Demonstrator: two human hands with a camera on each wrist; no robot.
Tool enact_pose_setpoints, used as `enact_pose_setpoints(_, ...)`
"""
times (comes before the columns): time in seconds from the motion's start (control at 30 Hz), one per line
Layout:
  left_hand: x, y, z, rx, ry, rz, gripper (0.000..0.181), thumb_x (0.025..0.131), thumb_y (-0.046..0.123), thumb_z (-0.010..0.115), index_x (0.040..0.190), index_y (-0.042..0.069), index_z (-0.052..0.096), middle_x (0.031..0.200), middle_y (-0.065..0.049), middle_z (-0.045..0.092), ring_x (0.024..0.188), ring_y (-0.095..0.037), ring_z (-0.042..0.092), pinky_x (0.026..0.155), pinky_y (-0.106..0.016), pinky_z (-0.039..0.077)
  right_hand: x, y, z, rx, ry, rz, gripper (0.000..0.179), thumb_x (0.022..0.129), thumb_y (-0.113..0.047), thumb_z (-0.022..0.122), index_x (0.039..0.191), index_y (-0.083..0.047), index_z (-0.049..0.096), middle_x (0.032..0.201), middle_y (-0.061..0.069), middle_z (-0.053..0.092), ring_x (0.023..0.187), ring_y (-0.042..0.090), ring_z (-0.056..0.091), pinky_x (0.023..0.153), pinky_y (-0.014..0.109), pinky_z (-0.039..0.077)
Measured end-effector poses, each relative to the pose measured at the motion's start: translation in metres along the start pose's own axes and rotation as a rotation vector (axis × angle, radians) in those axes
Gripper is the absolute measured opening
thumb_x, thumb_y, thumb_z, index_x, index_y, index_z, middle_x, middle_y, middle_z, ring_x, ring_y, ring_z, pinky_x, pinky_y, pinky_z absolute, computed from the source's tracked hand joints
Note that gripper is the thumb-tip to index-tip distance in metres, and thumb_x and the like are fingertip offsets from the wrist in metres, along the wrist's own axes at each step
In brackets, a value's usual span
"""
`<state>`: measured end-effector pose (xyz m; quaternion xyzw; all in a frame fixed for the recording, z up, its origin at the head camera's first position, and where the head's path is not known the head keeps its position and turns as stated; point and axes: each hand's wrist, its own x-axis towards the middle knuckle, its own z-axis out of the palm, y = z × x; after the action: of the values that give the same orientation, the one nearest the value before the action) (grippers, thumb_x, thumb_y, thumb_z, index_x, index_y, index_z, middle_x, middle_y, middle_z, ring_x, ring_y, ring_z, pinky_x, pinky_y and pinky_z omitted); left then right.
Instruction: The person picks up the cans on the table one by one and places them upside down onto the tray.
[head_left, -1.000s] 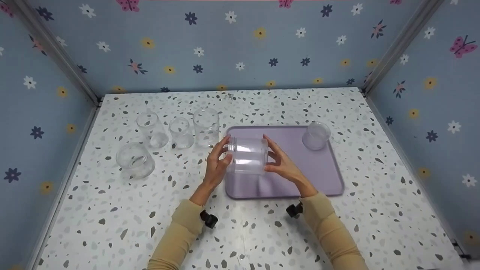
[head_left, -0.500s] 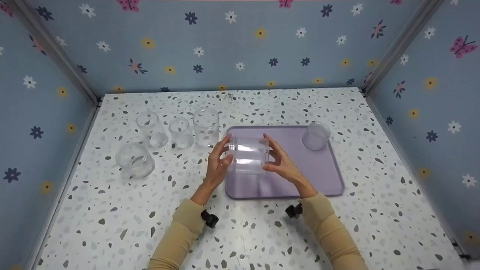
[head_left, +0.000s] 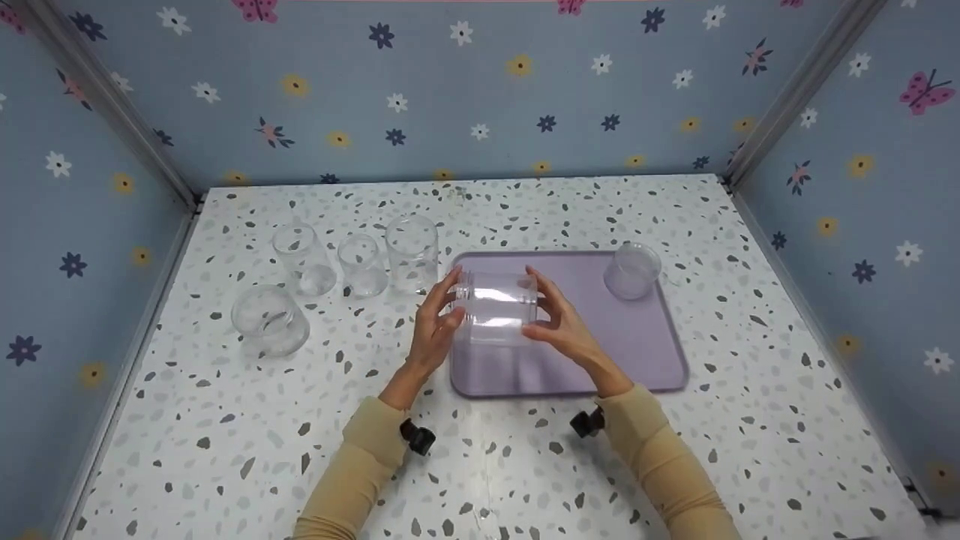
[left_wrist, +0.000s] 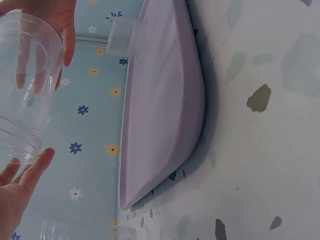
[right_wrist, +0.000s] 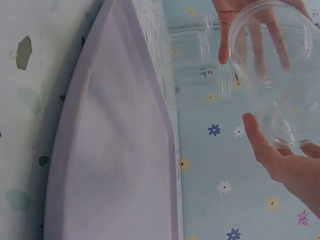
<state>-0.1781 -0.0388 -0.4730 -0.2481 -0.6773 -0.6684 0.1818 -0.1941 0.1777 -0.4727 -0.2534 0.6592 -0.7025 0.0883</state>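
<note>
A clear plastic jar [head_left: 496,309] is held sideways above the lilac tray [head_left: 585,382], its ridged mouth end toward the left. My left hand [head_left: 433,330] grips the mouth end, thumb on the near side. At the base end, my right hand [head_left: 566,326] holds the jar between thumb and fingers. In the left wrist view the fingers of both hands show around the clear jar [left_wrist: 30,75], well off the tray. The right wrist view shows the same jar [right_wrist: 280,75] raised above the tray's level.
Several clear jars stand left of the tray, among them a wide jar [head_left: 271,322], a small jar [head_left: 363,268] and a large jar [head_left: 412,255]. Another clear jar [head_left: 632,274] stands at the tray's back right corner. Flower-patterned walls [head_left: 480,90] enclose the speckled table [head_left: 247,420].
My right thumb has shifted slightly left along the jar, and the jar has risen a touch in the head view. The other jars and the tray have not moved.
</note>
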Motion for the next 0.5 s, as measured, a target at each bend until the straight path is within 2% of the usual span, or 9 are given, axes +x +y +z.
enact_pose_setpoints(0.1,0.000,0.002,-0.002,-0.009,-0.016,-0.035,0.070,0.089,0.043,0.045,0.128,-0.014,0.033,0.126,-0.031,0.038,0.108,-0.044,0.043,0.084,-0.049,0.042,0.000,-0.003,0.001,-0.021,0.018,0.007,0.081,0.075,0.003,0.064,0.140,-0.002,0.017,0.132,0.027,0.027,0.112,0.034,0.039,0.080,0.038,0.045)
enact_pose_setpoints(0.2,0.001,0.003,-0.004,0.000,-0.031,-0.041,0.059,0.089,0.028,0.045,0.129,-0.012,0.033,0.129,-0.030,0.037,0.111,-0.043,0.042,0.083,-0.049,0.043,0.001,-0.005,0.001,-0.032,0.031,0.011,0.082,0.074,0.001,0.066,0.140,-0.002,0.018,0.132,0.023,0.029,0.111,0.033,0.040,0.080,0.040,0.046)
enact_pose_setpoints(0.4,0.003,0.005,-0.007,0.025,-0.036,0.022,0.052,0.090,0.021,0.045,0.126,-0.016,0.036,0.125,-0.032,0.040,0.113,-0.041,0.041,0.085,-0.056,0.037,0.002,-0.015,0.001,-0.071,0.070,0.042,0.082,0.073,0.005,0.067,0.139,0.000,0.019,0.132,0.024,0.029,0.112,0.036,0.039,0.081,0.040,0.046)
enact_pose_setpoints(0.5,0.002,0.005,-0.008,0.037,-0.031,0.030,0.044,0.088,0.010,0.045,0.123,-0.017,0.039,0.120,-0.032,0.044,0.110,-0.042,0.043,0.082,-0.057,0.038,0.001,-0.023,0.002,-0.121,0.096,0.072,0.081,0.073,0.008,0.065,0.139,0.002,0.020,0.131,0.026,0.028,0.112,0.038,0.039,0.080,0.037,0.047)
